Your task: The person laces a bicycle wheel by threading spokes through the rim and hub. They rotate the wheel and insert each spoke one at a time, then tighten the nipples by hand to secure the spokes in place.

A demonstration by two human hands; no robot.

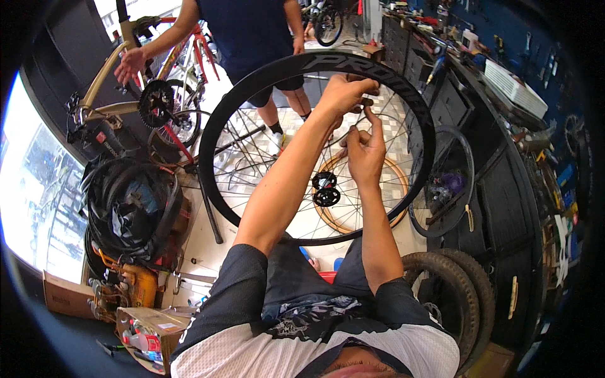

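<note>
A black deep-rimmed bicycle wheel stands upright in front of me, its black hub low in the middle of thin dark spokes. My left hand is at the upper part of the wheel, just below the rim's inner edge. Its fingers are curled together; what they hold, if anything, is too small to make out. Just below it, my right hand is among the spokes with its index finger pointing up and the other fingers bent in. Whatever its fingertips grip is hidden.
A person stands beyond the wheel, one arm stretched left. Bicycles and a pile of black tyres fill the left. Tan tyres lie on the floor. Worn tyres and a tool-covered bench line the right.
</note>
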